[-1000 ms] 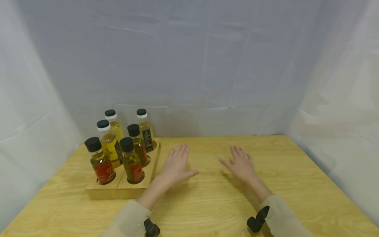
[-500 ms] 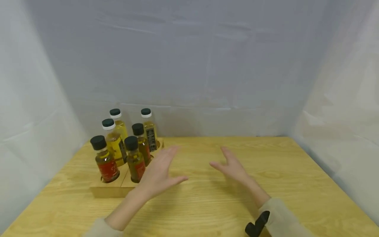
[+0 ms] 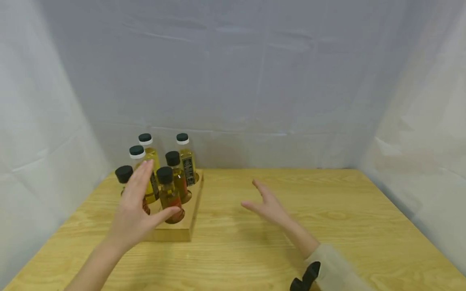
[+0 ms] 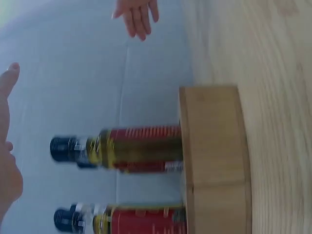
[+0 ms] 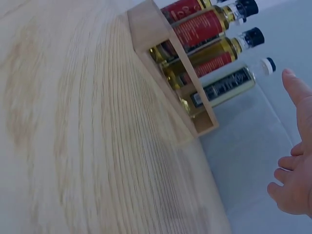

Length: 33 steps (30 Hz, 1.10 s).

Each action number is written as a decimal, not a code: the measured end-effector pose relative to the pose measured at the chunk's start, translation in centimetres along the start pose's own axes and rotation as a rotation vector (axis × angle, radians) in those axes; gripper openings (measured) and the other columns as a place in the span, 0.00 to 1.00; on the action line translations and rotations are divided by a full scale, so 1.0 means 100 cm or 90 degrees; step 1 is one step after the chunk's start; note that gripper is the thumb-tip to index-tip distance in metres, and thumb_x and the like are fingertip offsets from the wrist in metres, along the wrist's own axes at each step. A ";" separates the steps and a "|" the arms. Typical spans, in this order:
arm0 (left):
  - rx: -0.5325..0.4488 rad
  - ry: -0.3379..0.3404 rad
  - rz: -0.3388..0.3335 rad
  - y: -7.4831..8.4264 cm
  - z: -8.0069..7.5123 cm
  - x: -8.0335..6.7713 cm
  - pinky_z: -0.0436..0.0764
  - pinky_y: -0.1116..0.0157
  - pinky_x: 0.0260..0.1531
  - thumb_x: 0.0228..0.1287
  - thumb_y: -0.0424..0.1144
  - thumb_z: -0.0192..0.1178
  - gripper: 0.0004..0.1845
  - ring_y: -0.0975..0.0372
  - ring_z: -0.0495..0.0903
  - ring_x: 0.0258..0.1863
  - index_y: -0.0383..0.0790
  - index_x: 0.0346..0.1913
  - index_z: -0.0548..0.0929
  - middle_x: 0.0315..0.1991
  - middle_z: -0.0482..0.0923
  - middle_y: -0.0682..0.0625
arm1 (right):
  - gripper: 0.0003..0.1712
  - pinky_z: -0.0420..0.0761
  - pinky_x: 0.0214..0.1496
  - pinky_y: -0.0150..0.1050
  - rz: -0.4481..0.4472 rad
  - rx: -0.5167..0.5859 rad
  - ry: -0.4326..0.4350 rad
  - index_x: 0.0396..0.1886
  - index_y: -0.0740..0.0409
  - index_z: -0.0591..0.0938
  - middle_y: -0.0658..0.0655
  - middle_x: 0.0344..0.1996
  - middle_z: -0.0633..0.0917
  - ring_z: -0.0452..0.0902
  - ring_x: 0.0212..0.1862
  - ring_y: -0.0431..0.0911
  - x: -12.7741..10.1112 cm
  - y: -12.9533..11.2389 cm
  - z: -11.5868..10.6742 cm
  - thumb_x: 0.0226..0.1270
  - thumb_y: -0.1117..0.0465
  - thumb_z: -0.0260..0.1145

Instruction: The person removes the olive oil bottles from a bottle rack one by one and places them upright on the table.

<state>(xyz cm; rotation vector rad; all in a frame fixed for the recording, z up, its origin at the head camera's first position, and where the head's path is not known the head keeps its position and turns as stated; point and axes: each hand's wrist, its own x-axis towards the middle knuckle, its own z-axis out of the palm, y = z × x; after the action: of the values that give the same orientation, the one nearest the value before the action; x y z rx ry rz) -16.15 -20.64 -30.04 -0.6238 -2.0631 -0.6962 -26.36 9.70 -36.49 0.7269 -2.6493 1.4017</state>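
Note:
A wooden rack [image 3: 171, 234] on the left of the table holds several upright oil bottles in round holes. Red-labelled bottles with black caps stand at its front, one of them [image 3: 168, 196] at the near right. Paler bottles with dark caps and white collars, such as the one at the back right [image 3: 187, 161], stand behind. My left hand [image 3: 132, 214], fingers straight and thumb spread, is before the rack's left side, hiding much of the front-left bottle [image 3: 124, 174]. It grips nothing. My right hand [image 3: 267, 206] hovers over the table right of the rack, thumb apart, holding nothing.
The wooden table [image 3: 327, 214] stretches right of the rack. Pale sheeting [image 3: 255, 81] hangs behind it and along both sides. A black wrist camera [image 3: 306, 278] is strapped at my right sleeve.
My left hand has moved left from beside the rack to in front of it. My right hand has drifted left. The view has shifted slightly; the bottles stay in the rack.

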 end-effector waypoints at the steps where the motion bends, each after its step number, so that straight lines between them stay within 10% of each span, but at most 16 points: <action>1: -0.006 0.000 -0.023 -0.004 -0.006 0.000 0.49 0.51 0.68 0.50 0.67 0.57 0.53 0.46 0.50 0.69 0.34 0.71 0.54 0.70 0.53 0.39 | 0.50 0.57 0.67 0.55 -0.003 0.014 -0.003 0.71 0.66 0.54 0.65 0.68 0.59 0.52 0.68 0.60 0.001 -0.002 0.002 0.58 0.47 0.67; 8: 0.000 -0.076 -0.236 -0.040 -0.042 -0.002 0.35 0.43 0.65 0.46 0.41 0.73 0.61 0.47 0.32 0.71 0.42 0.73 0.36 0.73 0.33 0.41 | 0.50 0.57 0.68 0.52 -0.018 0.087 -0.039 0.71 0.65 0.53 0.64 0.69 0.58 0.52 0.69 0.58 0.007 -0.018 0.021 0.59 0.49 0.67; 12: -0.013 -0.138 -0.309 -0.068 -0.055 -0.008 0.33 0.37 0.61 0.52 0.43 0.70 0.62 0.41 0.29 0.69 0.43 0.72 0.28 0.72 0.25 0.39 | 0.51 0.58 0.67 0.52 -0.008 0.101 -0.062 0.72 0.62 0.52 0.62 0.70 0.56 0.53 0.68 0.60 0.012 -0.026 0.033 0.58 0.47 0.67; 22: -0.078 -0.357 -0.386 -0.120 -0.052 -0.029 0.43 0.29 0.53 0.53 0.46 0.67 0.63 0.29 0.33 0.64 0.36 0.70 0.24 0.69 0.24 0.28 | 0.55 0.60 0.66 0.54 0.037 0.124 -0.095 0.74 0.56 0.47 0.59 0.71 0.53 0.54 0.66 0.64 0.028 -0.038 0.063 0.56 0.46 0.68; 33: -0.183 -0.531 -0.429 -0.142 -0.039 -0.047 0.52 0.30 0.52 0.57 0.44 0.64 0.54 0.26 0.42 0.61 0.21 0.68 0.35 0.64 0.38 0.18 | 0.61 0.51 0.70 0.51 0.080 0.097 -0.149 0.74 0.58 0.45 0.61 0.72 0.50 0.46 0.71 0.55 0.038 -0.046 0.108 0.50 0.46 0.73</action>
<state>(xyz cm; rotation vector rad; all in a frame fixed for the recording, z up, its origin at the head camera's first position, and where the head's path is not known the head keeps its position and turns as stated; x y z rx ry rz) -20.74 -34.27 -35.59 -0.3869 -3.0354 -1.2859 -25.97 -2.46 -38.25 0.7958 -2.8306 1.6629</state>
